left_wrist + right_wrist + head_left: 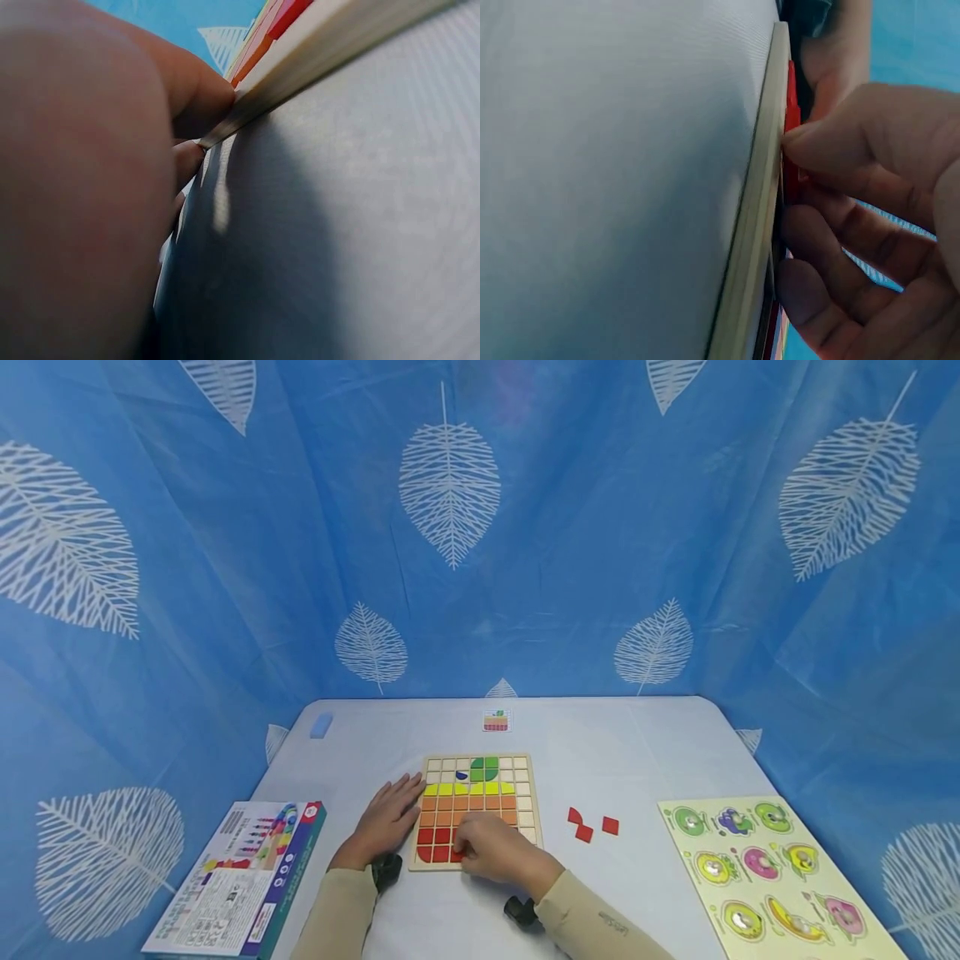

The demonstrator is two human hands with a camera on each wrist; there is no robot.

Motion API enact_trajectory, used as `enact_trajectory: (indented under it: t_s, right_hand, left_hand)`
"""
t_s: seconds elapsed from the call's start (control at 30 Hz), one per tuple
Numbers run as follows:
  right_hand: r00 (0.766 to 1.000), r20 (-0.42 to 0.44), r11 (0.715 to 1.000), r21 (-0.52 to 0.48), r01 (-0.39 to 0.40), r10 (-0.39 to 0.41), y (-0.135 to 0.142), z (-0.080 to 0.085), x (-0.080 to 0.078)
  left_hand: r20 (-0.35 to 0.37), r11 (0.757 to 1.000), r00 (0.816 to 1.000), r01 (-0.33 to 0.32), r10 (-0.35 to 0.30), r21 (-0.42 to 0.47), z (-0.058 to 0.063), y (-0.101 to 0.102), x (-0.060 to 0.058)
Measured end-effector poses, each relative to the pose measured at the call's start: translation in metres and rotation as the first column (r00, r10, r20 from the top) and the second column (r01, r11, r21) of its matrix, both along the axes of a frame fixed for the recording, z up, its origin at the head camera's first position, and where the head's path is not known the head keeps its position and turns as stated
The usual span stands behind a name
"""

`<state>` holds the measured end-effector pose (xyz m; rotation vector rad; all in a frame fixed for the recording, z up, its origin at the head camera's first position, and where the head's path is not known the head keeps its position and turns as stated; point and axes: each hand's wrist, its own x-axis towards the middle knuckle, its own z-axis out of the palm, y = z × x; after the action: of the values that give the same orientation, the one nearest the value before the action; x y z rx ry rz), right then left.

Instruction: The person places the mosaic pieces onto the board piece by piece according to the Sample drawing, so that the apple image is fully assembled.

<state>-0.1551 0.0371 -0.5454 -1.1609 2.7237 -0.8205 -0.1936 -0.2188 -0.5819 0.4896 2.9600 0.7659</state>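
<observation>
A wooden grid board (527, 818) lies on the table with rows of yellow, orange and red tiles, plus green and dark blue pieces near its top. My left hand (386, 820) rests along its left edge, fingers extended; in the left wrist view its fingertips touch the board's side (300, 71). Over the lower rows, my right hand (501, 852) has thumb and index finger pinched at a red tile (803, 174), low on the board. Its other fingers curl beside the edge. Three loose red tiles (583, 833) lie right of the board, some with a rounded side.
A small pattern card (497, 721) lies behind the board, and a light blue block (321, 725) at the back left. A printed box (232, 877) stands at the left, a fruit puzzle board (738, 864) at the right. Blue leaf-patterned cloth (525, 568) surrounds the table.
</observation>
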Motion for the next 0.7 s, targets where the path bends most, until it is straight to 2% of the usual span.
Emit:
enact_trajectory:
  t_s: [0.43,0.6,0.7]
  right_hand:
    - [0.998,0.055,0.999,0.006,0.042,-0.043,-0.002,0.000,0.005]
    - [0.994,0.076,0.991,-0.096,0.091,-0.084,0.014,0.000,0.008]
    - [0.986,0.065,0.973,-0.168,0.160,-0.151,0.035,0.000,0.008]
  left_hand:
    - [0.000,1.000,1.000,0.003,-0.003,-0.002,-0.004,-0.001,-0.002]
    - [-0.001,1.000,1.000,-0.006,0.006,0.002,-0.003,0.000,-0.001]
    - [-0.007,1.000,1.000,-0.011,0.011,0.015,-0.002,0.001,-0.001]
